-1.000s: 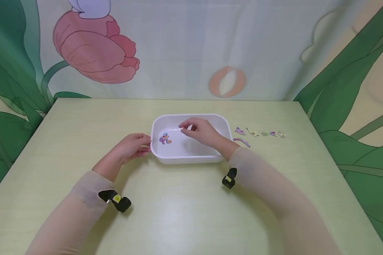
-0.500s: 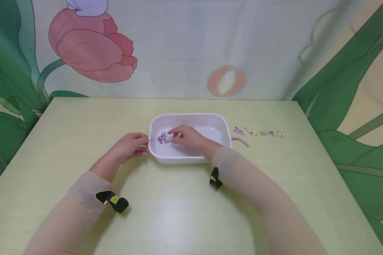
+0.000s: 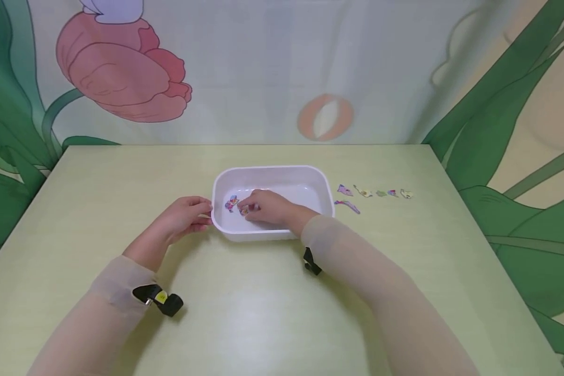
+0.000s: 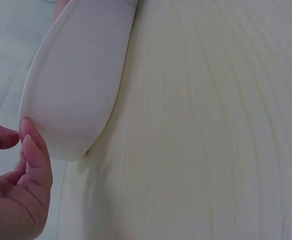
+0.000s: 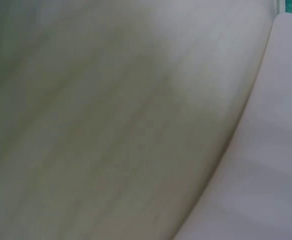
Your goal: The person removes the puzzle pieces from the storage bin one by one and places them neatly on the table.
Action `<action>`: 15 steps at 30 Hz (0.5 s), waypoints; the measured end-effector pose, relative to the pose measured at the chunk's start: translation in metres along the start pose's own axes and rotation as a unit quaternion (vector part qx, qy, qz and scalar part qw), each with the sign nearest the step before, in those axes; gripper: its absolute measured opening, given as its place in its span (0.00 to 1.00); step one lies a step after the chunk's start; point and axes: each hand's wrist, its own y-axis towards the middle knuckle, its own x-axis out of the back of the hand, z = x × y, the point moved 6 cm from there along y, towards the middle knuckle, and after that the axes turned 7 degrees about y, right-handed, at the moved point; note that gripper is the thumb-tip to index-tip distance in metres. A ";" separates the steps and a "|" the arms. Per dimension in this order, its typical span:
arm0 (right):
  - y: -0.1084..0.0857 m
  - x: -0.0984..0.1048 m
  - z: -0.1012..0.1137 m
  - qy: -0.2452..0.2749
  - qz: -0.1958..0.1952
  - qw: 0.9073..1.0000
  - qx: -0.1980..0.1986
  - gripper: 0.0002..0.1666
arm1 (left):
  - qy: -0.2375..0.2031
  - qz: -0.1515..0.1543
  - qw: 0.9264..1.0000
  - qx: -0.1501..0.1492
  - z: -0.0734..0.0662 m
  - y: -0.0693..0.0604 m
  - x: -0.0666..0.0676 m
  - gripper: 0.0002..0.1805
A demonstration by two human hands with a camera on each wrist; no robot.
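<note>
A white rectangular tray [image 3: 291, 201] stands on the table, with small colourful flat cut-out pieces, sticker-like, in its left part. My left hand [image 3: 185, 219] is at the tray's left end. In the left wrist view, fingertips of the left hand [image 4: 23, 185] touch the tray's outer wall [image 4: 76, 80] near the rim. Inside the tray, my right hand [image 3: 268, 206] reaches down over one colourful piece [image 3: 243, 211]. Its thumb and index finger are spread around that piece, partly covering it. Just left of them lies another colourful piece [image 3: 230, 203]. The right wrist view does not show the hand.
Right of the tray, several small cut-outs lie on the table, among them a purple piece [image 3: 344, 190], a green piece [image 3: 381, 193] and a whitish piece [image 3: 406, 194]. Nearer the tray is a curved purple strip [image 3: 348, 206]. A printed curtain [image 3: 244, 73] hangs behind the table [image 3: 244, 313].
My right hand has moved left and down within the tray, from its middle to the pieces on the left. The left hand stays at the tray's end. The head view shifts slightly.
</note>
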 end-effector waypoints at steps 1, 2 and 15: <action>0.000 0.000 0.001 0.000 0.002 1.000 -0.001 0.19 | -0.002 -0.001 1.000 0.000 0.000 0.000 0.000 0.22; 0.000 0.000 0.001 0.003 0.003 1.000 -0.002 0.19 | -0.002 0.001 1.000 -0.001 0.001 0.000 0.000 0.22; 0.002 0.005 0.003 -0.034 -0.018 0.999 -0.009 0.08 | -0.022 0.006 1.000 -0.011 0.000 0.001 -0.001 0.20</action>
